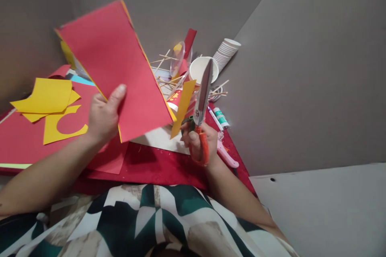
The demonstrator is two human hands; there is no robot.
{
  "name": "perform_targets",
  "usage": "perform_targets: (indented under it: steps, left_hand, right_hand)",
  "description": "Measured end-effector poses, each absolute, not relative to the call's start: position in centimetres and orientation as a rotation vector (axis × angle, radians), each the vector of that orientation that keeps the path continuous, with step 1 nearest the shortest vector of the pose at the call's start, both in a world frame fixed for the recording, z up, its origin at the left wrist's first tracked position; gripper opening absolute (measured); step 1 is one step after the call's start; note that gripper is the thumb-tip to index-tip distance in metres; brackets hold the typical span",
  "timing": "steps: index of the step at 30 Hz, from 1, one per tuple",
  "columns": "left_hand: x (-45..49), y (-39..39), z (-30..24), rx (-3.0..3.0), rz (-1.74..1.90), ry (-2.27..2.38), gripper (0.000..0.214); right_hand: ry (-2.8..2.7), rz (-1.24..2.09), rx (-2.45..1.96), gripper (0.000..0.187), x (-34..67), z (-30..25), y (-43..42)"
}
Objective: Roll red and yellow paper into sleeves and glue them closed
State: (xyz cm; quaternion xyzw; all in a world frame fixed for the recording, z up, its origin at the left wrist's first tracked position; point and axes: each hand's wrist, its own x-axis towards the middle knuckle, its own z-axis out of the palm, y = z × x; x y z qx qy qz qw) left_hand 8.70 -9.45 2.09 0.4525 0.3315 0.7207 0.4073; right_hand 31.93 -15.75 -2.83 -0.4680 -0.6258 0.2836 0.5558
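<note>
My left hand (104, 116) grips a red sheet of paper (117, 60) by its lower left edge, thumb on the front. Yellow paper shows along the sheet's edges, behind the red. In my right hand (200, 140) is a pair of scissors (202, 100) with orange handles, the blades pointing up and looking closed. Just left of the blades is a narrow yellow paper strip (183, 108), held up off the table by the fingers of the right hand. The red sheet's lower right corner is close to this strip.
Yellow paper scraps (50, 96) lie on red paper at the left. Toward the back stand a white bowl (199, 70), stacked paper cups (226, 53) and scattered wooden sticks (164, 61). A glue stick (221, 118), a marker (215, 118) and a pink-handled tool (226, 153) lie at the right.
</note>
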Motion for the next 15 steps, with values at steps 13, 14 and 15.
perform_targets:
  steps: [13, 14, 15]
  left_hand:
    - [5.9, -3.7, 3.1, 0.791, 2.194, 0.588, 0.023]
    - [6.1, -3.8, 2.8, 0.780, 2.202, 0.600, 0.024]
    - [6.2, -3.9, 2.6, 0.792, 2.190, 0.607, 0.024]
  right_hand:
    - [-2.265, 0.386, -1.613, 0.034, 31.1, -2.6, -14.9]
    - [-2.292, 0.369, -1.653, 0.034, 31.0, -2.6, -14.9]
    - [-2.321, 0.354, -1.679, 0.034, 30.9, -2.5, -15.0]
